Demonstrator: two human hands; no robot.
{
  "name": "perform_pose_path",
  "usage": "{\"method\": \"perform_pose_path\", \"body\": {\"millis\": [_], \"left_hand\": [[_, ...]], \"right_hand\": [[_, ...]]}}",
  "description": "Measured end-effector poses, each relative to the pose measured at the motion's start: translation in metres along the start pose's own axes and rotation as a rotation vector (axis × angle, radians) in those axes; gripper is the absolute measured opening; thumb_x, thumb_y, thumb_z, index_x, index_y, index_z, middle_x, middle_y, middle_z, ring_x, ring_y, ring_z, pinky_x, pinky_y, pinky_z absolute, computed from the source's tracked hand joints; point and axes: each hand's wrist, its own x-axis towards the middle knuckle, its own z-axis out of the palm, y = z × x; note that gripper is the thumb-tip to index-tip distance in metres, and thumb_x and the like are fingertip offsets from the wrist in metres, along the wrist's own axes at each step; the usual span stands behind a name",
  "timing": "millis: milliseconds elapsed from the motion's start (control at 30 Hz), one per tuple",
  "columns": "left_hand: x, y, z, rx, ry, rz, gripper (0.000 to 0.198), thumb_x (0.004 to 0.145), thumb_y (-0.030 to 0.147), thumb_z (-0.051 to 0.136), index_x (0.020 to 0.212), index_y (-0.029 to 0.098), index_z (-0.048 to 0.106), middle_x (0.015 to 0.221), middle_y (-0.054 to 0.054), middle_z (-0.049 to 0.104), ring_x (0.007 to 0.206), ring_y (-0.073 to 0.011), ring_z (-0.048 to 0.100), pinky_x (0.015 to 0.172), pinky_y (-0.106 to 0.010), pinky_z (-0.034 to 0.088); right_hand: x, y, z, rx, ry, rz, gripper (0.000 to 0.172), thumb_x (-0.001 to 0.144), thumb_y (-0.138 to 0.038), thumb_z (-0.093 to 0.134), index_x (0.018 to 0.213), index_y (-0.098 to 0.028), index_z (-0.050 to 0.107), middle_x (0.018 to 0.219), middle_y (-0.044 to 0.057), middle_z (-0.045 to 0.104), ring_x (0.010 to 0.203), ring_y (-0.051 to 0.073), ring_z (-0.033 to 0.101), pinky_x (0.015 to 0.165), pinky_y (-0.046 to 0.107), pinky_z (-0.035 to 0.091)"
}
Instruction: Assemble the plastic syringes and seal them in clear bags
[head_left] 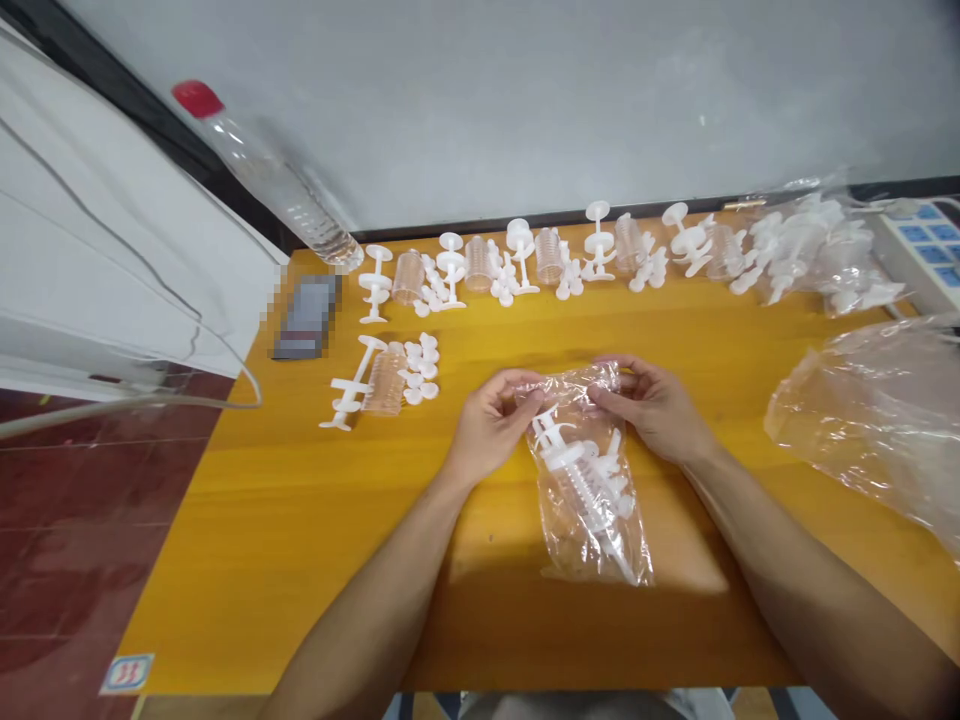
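A clear plastic bag [559,545] hangs between my two hands over the near half of the table. Inside it are a ribbed transparent cylinder [585,488] and several white plastic parts, one of them a plunger-like rod with discs. My left hand [491,420] pinches the bag's top edge at its left corner, thumb against fingers. At the right corner my right hand [652,405] grips the same edge, its thumb lying over the film. Left of my hands, a white disced rod [352,385], a clear cylinder [385,382] and several small white nozzles [421,368] lie together.
Along the back edge, similar sets of white rods [600,242], clear cylinders [478,263] and nozzles stand in a row. A filled bag [810,245], a power strip [926,250] and a large clear bag [870,410] are at right; a bottle [277,185] and a phone [309,312] at left.
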Motion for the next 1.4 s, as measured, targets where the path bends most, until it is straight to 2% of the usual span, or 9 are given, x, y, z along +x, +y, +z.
{"method": "perform_pose_path", "body": {"millis": [100,233,367,467,633,767,967,1267,1400], "left_hand": [[0.001,0.002,-0.004,-0.102,-0.001,-0.090,0.039,0.080,0.036,0.079,0.113,0.022,0.064,0.079,0.001,0.075,0.068,-0.0153,0.072,0.059,-0.024,0.059],[0.002,0.008,-0.008,-0.217,0.049,-0.158,0.043,0.078,0.030,0.075,0.117,0.023,0.060,0.071,0.005,0.069,0.063,-0.0163,0.073,0.059,-0.027,0.061],[-0.002,0.009,0.004,-0.191,0.063,-0.109,0.055,0.073,0.032,0.085,0.120,0.022,0.059,0.079,0.002,0.075,0.066,-0.0162,0.075,0.065,-0.027,0.061],[-0.005,0.005,0.011,-0.124,0.027,-0.085,0.057,0.074,0.036,0.089,0.120,0.020,0.060,0.074,0.002,0.076,0.064,-0.0132,0.072,0.067,-0.024,0.059],[-0.001,0.002,-0.002,-0.185,-0.063,-0.087,0.061,0.075,0.035,0.089,0.124,0.021,0.057,0.086,-0.002,0.081,0.076,-0.0174,0.077,0.079,-0.030,0.062],[0.004,0.003,-0.011,-0.225,-0.076,-0.102,0.054,0.077,0.031,0.085,0.122,0.021,0.058,0.089,-0.003,0.081,0.077,-0.0193,0.079,0.081,-0.033,0.063],[0.005,0.003,-0.010,-0.233,-0.074,-0.105,0.048,0.076,0.020,0.078,0.119,0.023,0.057,0.085,0.000,0.079,0.077,-0.0190,0.080,0.076,-0.030,0.062],[0.004,0.004,-0.010,-0.244,-0.059,-0.119,0.051,0.075,0.023,0.080,0.119,0.021,0.055,0.086,-0.001,0.080,0.083,-0.0215,0.081,0.082,-0.034,0.063],[0.004,0.001,-0.006,-0.223,-0.042,-0.115,0.053,0.076,0.026,0.082,0.120,0.021,0.053,0.090,-0.002,0.081,0.082,-0.0205,0.080,0.080,-0.032,0.062]], "right_hand": [[-0.001,0.006,-0.003,0.004,0.010,-0.001,0.039,0.068,-0.036,0.094,0.098,-0.021,0.074,0.085,0.004,0.079,0.071,0.016,0.075,0.076,0.030,0.063],[0.001,0.009,-0.013,0.039,-0.030,0.022,0.033,0.071,-0.035,0.092,0.095,-0.021,0.076,0.086,0.003,0.080,0.071,0.015,0.075,0.074,0.028,0.063],[0.000,0.009,-0.014,0.033,-0.116,0.045,0.030,0.073,-0.034,0.091,0.097,-0.022,0.078,0.090,0.003,0.080,0.074,0.014,0.075,0.076,0.027,0.062],[-0.003,0.010,-0.010,0.000,-0.164,0.056,0.027,0.077,-0.037,0.089,0.097,-0.022,0.080,0.092,0.004,0.080,0.075,0.014,0.074,0.076,0.025,0.062],[-0.001,0.011,-0.012,0.027,-0.043,0.068,0.025,0.074,-0.039,0.090,0.088,-0.021,0.081,0.088,0.003,0.080,0.072,0.011,0.072,0.073,0.022,0.061],[0.001,0.008,-0.016,0.074,-0.035,0.103,0.030,0.069,-0.040,0.093,0.089,-0.021,0.082,0.090,0.004,0.079,0.074,0.012,0.072,0.071,0.023,0.061],[0.001,0.002,-0.019,0.085,-0.047,0.110,0.030,0.068,-0.039,0.093,0.089,-0.021,0.082,0.088,0.004,0.079,0.072,0.013,0.072,0.069,0.023,0.061],[0.005,0.005,-0.023,0.073,-0.034,0.106,0.031,0.068,-0.040,0.093,0.090,-0.021,0.082,0.090,0.004,0.079,0.075,0.012,0.072,0.072,0.023,0.060],[0.004,0.000,-0.022,-0.010,0.008,0.043,0.035,0.067,-0.041,0.094,0.090,-0.020,0.079,0.088,0.003,0.078,0.073,0.012,0.071,0.074,0.025,0.059]]}}
